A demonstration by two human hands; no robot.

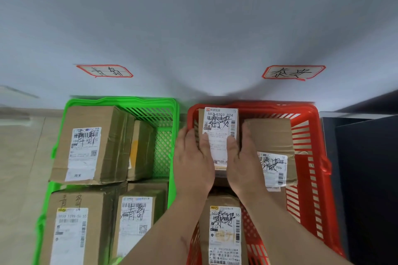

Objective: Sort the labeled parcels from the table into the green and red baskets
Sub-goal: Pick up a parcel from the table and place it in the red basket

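Head view: I have my left hand (195, 157) and right hand (242, 158) clamped on either side of a labeled parcel (220, 133), held over the back of the red basket (310, 157). Released unevenly, I judge it could tip against the neighbouring box (272, 142) or wedge on the rim.

A parcel-sorting station is suggested: cardboard parcels (92, 146) with printed shipping labels are packed in a green basket (163, 112) left of the fingers (203, 142) and a red basket (305, 127) around them, beneath handwritten destination signs (104, 70) on the wall.
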